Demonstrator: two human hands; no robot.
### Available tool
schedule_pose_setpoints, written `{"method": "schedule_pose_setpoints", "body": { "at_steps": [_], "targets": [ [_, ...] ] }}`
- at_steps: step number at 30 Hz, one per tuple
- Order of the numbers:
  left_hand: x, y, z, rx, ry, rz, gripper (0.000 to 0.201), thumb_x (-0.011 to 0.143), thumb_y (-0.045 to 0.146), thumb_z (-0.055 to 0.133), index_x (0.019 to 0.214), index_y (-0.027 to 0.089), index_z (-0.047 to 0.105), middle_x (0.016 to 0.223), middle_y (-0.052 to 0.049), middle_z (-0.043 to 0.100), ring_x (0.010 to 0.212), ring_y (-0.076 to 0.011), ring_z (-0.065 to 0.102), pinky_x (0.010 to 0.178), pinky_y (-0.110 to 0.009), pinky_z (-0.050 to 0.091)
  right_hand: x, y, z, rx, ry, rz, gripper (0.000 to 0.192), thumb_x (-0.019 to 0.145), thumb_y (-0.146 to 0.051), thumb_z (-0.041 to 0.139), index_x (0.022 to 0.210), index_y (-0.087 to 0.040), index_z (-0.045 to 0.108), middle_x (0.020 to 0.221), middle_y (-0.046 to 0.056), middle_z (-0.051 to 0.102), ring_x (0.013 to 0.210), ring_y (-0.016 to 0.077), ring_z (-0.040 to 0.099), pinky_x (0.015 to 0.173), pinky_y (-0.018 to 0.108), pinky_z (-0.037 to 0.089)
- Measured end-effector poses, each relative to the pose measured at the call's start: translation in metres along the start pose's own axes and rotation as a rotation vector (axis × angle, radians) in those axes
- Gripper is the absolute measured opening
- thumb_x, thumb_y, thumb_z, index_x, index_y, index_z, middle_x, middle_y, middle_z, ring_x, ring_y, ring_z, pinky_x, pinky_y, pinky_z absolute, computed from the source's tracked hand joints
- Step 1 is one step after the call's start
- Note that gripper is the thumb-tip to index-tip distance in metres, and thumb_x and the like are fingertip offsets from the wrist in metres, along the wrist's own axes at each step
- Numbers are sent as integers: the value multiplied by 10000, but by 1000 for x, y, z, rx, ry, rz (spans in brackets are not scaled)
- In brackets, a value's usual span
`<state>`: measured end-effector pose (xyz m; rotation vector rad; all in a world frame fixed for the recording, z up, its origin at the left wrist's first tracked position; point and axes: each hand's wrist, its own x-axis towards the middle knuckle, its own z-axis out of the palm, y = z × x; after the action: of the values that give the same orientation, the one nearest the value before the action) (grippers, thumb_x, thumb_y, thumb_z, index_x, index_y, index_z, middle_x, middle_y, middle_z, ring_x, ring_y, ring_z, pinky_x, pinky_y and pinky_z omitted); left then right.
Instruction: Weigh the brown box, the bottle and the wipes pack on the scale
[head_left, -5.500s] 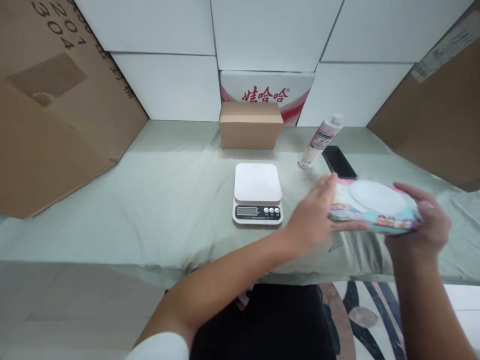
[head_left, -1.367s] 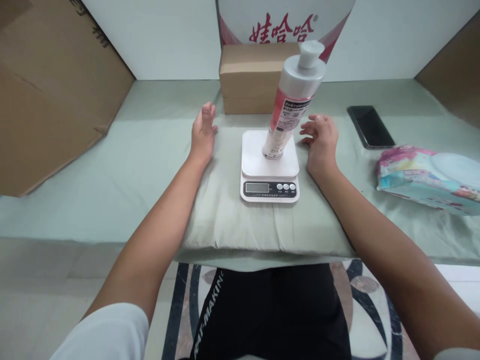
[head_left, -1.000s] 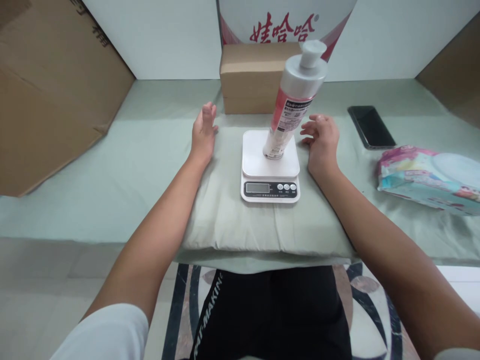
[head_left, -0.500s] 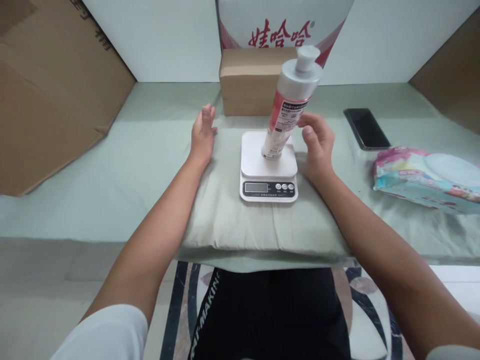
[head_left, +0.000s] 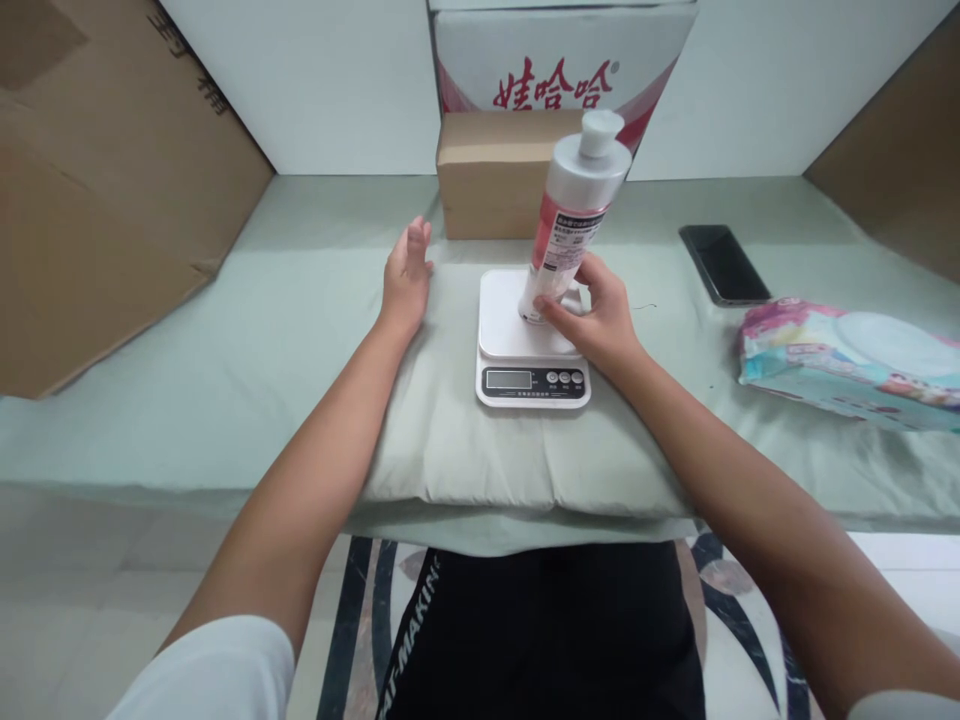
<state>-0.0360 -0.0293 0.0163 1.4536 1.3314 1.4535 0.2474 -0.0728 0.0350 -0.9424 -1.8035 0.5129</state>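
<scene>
Right hand (head_left: 600, 310) has come in from beside the bottle (head_left: 571, 225) since half a second ago, and now it's wrapped around the lower part, thumb in front, fingers mostly hidden behind. Bottle's standing on the white platform of the kitchen scale (head_left: 496, 330), toward its right side. Left hand (head_left: 407, 275) is just relaxed on the cloth, thumb up and fingers loosely stretched out, a bit left of the scale.

Surface is covered in a pale green cloth (head_left: 225, 380), kinda wrinkled, hanging over the front edge. Small brown box (head_left: 487, 190) sits behind the scale, with a white carton (head_left: 480, 60) with red lettering behind that. Off to the right: black phone (head_left: 724, 262), then a pastel wipes packet (head_left: 847, 360) nearer the edge. Big cardboard (head_left: 112, 200) on the left, more brown cardboard on the right, white backing (head_left: 300, 80) behind, patterned floor (head_left: 750, 640) below.
</scene>
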Motion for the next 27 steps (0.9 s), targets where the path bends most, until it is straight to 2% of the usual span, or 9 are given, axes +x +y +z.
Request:
{"method": "schedule_pose_setpoints", "body": {
  "at_steps": [6, 9, 12, 16, 19, 22, 27],
  "targets": [
    [-4, 5, 2, -7, 14, 7, 1000, 887, 961, 329, 1578, 270, 543, 1692, -161, 494, 1637, -354, 382, 1298, -524, 396, 0, -10, 2, 80, -1, 4, 591, 834, -688, 803, 1210, -238, 728, 1205, 62, 783, 1105, 302, 703, 1007, 480, 571],
    [-5, 5, 1, -5, 21, 2, 989, 889, 959, 331, 1568, 275, 554, 1685, -164, 503, 1629, -346, 401, 1294, -525, 402, 3, -5, -2, 46, 53, 9, 563, 825, -664, 808, 1187, -241, 726, 1180, 56, 786, 1076, 291, 707, 971, 467, 581],
    [-4, 4, 0, -14, 35, -3, 960, 896, 951, 335, 1557, 294, 565, 1680, -152, 513, 1626, -333, 409, 1296, -523, 403, 12, 17, -20, -41, 177, 33, 496, 822, -594, 820, 1161, -249, 707, 1146, 57, 779, 1025, 269, 710, 900, 442, 584],
    [-3, 2, -1, -31, 65, -7, 965, 899, 948, 337, 1561, 283, 563, 1678, -161, 513, 1621, -330, 420, 1295, -522, 408, 24, 62, -60, -148, 403, 138, 435, 825, -469, 814, 1160, -243, 651, 1126, 67, 758, 973, 233, 703, 794, 386, 574],
    [-4, 3, -1, -33, 70, -13, 947, 912, 937, 346, 1556, 279, 567, 1676, -161, 515, 1621, -320, 422, 1287, -512, 423, 26, 92, -86, -207, 536, 235, 389, 808, -401, 814, 1110, -241, 628, 1098, 77, 760, 939, 215, 690, 866, 397, 580],
    [-4, 4, -1, -38, 71, -8, 949, 918, 928, 364, 1560, 258, 565, 1672, -176, 516, 1616, -327, 430, 1282, -515, 428, 23, 109, -97, -286, 580, 338, 358, 797, -353, 802, 1084, -243, 620, 1062, 69, 760, 906, 210, 683, 949, 430, 581],
    [-3, 1, -2, -41, 74, -9, 937, 919, 926, 368, 1564, 275, 562, 1674, -166, 517, 1618, -326, 426, 1286, -515, 421, 20, 124, -95, -390, 578, 430, 356, 796, -285, 769, 1103, -194, 614, 1055, 92, 753, 920, 208, 688, 978, 424, 576]
  ]
}}
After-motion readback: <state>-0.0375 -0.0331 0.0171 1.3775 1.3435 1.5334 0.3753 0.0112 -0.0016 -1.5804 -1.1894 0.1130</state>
